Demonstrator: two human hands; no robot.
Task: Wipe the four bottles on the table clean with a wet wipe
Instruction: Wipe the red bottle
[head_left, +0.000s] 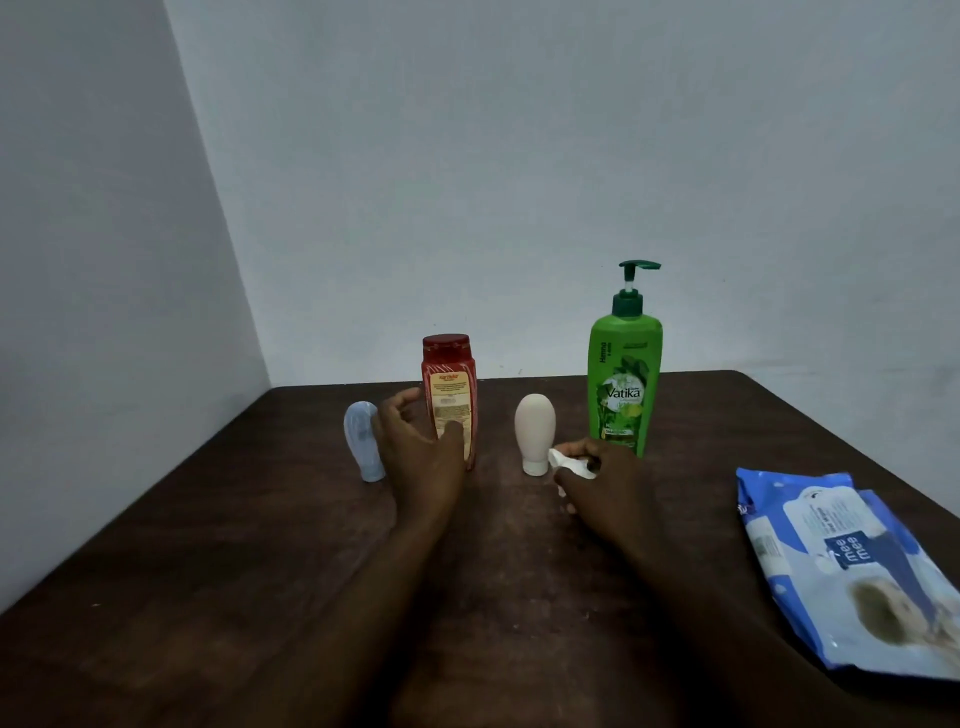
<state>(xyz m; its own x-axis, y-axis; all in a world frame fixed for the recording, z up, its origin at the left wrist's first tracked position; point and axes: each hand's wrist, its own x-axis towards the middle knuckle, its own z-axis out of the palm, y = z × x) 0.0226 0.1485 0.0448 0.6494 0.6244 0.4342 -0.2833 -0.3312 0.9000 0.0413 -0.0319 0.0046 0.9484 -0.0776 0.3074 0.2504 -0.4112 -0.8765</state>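
**Head view: bottle handling and grip points**

**Left hand** (421, 452). The fingers curve in a C round the red bottle (449, 384). The thumb lies across its lower label and the fingertips reach its left edge. Whether the grip is firm cannot be told. The blue bottle (360, 436) stands just outside the knuckles, on the side away from the thumb.

**Right hand** (608, 483). The fingers pinch a bunched white wipe (569, 464). It sticks out past the fingertips, just beside the cap of the pink bottle (535, 426). The green bottle (623, 379) stands just beyond the knuckles. The pack (841, 571) lies flat, well apart on the little-finger side.

**Handling (judgement).** All four bottles stand upright on the table (208, 571).

- Red: probably stiff plastic, tall on a narrow base, so likely to tip under a sideways wipe. Hold it at mid-body, thumb opposed to fingers.
- Blue and pink: small, probably light and squeezable, and standing on their caps. A light push would topple them. Pinch the wide upper end gently and wipe toward the cap.
- Green: the largest and probably the heaviest. The pump head looks like the weak part, so grip the body below the shoulder, never the pump.
- Wipe: soft and limp. Keep it bunched under the finger pads. Moisture will likely make smooth plastic slippery, so the holding fingers should stay on dry surface.
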